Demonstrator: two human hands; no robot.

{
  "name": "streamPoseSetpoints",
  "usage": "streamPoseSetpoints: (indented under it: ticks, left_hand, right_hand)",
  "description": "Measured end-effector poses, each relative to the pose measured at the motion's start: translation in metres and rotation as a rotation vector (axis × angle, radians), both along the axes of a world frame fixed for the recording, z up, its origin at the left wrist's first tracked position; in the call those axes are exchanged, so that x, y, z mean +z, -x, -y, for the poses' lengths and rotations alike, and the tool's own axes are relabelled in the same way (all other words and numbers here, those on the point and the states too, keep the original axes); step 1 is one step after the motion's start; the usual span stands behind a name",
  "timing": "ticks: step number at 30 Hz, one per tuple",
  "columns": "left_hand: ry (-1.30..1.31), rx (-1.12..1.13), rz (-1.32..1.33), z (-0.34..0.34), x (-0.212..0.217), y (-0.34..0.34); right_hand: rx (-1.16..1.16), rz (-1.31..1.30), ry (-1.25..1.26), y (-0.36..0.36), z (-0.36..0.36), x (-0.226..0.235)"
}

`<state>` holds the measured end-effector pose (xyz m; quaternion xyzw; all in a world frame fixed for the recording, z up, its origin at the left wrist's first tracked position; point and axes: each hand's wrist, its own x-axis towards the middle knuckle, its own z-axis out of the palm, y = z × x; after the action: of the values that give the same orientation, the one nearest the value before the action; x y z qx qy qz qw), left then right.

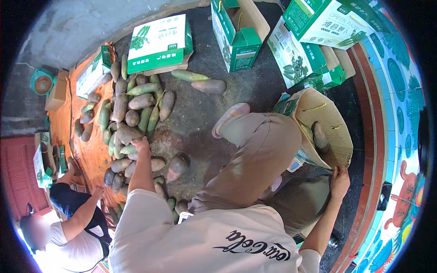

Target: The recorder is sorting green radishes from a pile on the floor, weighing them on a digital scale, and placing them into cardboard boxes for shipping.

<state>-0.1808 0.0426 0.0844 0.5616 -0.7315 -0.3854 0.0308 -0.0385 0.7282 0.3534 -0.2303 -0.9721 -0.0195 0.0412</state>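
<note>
My left hand [142, 145] reaches into the heap at the left and closes on the near end of a thick, brownish, soil-coated radish [128, 134]. Just below it lies a greener radish [129, 149], partly behind my fingers. On my right side an opened cardboard box [342, 142] tilts against my leg, its brown inside facing up. My right hand [339, 182] grips the lower corner of its flap, thumb and fingers closed on the edge. Inside that box rests a dark radish [320, 136], with a greener radish [306, 132] beside it.
Green-and-white boxes stand ahead: a closed one [159, 43], an open one [239, 45] and stacked ones [314, 50]. Two radishes lie apart on the dark floor [195, 113], the browner radish [208, 86] nearer me. Another person [75, 218] works at the lower left.
</note>
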Motion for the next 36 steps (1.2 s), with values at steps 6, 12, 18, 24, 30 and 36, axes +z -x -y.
streamPoseSetpoints:
  ticks: [6,12,18,24,30,36]
  left_hand:
    - [-0.189,0.209,-0.253,0.048,-0.051,-0.002]
    - [-0.16,0.287,-0.245,0.015,0.009,0.011]
    - [0.37,-0.081,0.297,0.045,0.039,0.018]
    - [0.561,-0.485,0.439,0.07,0.042,0.036]
    - [0.364,-0.519,0.673,0.055,0.094,0.05]
    - [0.456,-0.552,0.605,0.054,0.064,0.024]
  right_hand:
    - [0.044,-0.008,0.001,0.006,0.001,-0.002]
    - [0.1,-0.028,-0.029,0.007,0.001,-0.002]
    - [0.021,0.073,0.013,0.013,0.006,0.002]
    - [0.074,0.009,-0.001,0.008,0.003,0.0]
    - [0.013,0.057,-0.022,0.008,0.004,0.003]
    - [-0.001,0.058,-0.003,0.014,0.008,0.002]
